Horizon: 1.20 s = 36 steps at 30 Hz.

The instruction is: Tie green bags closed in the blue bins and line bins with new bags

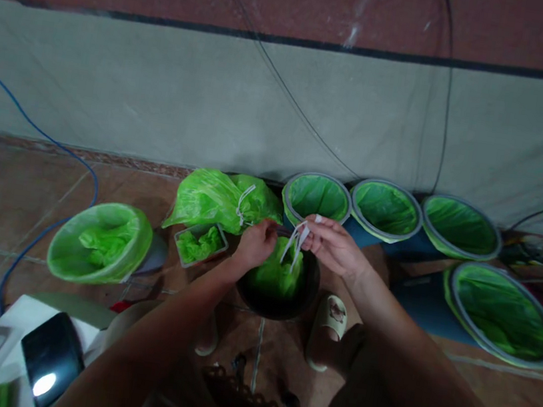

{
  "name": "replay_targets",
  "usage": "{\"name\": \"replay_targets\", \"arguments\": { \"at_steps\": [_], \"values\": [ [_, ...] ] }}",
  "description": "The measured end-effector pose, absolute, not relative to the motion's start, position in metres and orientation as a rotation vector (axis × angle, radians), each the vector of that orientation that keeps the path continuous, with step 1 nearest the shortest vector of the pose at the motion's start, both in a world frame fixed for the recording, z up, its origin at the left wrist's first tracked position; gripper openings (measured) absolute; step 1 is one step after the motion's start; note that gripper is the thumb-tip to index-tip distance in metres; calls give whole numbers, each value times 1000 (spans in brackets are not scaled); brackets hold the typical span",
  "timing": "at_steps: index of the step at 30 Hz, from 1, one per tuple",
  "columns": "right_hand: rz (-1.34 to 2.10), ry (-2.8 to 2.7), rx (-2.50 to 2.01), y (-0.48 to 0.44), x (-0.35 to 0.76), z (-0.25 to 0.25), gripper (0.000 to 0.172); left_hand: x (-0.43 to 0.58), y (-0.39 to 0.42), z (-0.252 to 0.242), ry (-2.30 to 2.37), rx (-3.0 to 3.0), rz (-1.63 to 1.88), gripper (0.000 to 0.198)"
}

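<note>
Between my feet stands a dark round bin [306, 296] with a bright green plastic bag [276, 275] inside it. White drawstrings [294, 250] hang over the bag, pinched in the fingers of my right hand [334, 244] above the bin's right side. My left hand [256, 247] is closed at the bin's upper left edge; what its fingers hold is hidden. Just beyond my hands lies a full green bag [212, 196] tied with a white string [244, 203]. A small clear tray [201, 245] with crumpled green plastic sits left of my left hand.
Several blue bins [503, 317] with green liners stand along the wall and at the right. A green-lined bin [100, 241] stands at the left. A blue cable [52, 142] crosses the floor there. A phone-like dark device [52, 358] lies on a white surface at lower left.
</note>
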State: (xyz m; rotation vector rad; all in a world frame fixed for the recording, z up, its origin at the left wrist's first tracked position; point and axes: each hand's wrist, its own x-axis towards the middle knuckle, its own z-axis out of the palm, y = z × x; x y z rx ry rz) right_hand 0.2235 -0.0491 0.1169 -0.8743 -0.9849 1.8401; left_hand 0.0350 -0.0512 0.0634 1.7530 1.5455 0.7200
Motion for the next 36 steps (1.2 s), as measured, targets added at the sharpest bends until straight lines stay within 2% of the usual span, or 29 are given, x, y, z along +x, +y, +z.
{"name": "replay_targets", "arguments": {
  "at_steps": [2, 6, 13, 18, 20, 23, 27, 33, 36],
  "values": [
    [1822, -904, -763, -47, 229, 128, 20, 39, -57, 69, 1381, 1779, 789, 21],
    [1787, -872, -738, -46, 229, 129, 21, 52, -75, 73, 1038, 1842, 677, 19],
    [1701, -1043, -963, -44, 224, 125, 33, 63, -85, 72, 1012, 1577, 603, 33],
    [1502, -1308, -1227, -37, 231, 114, 49, 43, -65, 57, 1350, 1113, 891, 28],
    [1439, -1486, -1257, -40, 230, 113, 55, 32, -55, 49, 1563, 1027, 885, 26],
    [1528, -1754, -1104, -52, 223, 123, 56, 25, -48, 44, 1629, 1250, 658, 26],
    [1636, -1913, -915, -63, 217, 136, 50, 35, -59, 51, 1216, 1738, 434, 23],
    [1633, -1558, -978, -49, 228, 120, 47, 48, -74, 62, 988, 1994, 238, 18],
    [1721, -1283, -1114, -43, 232, 111, 42, 45, -70, 60, 1050, 1892, 274, 35]
  ]
}}
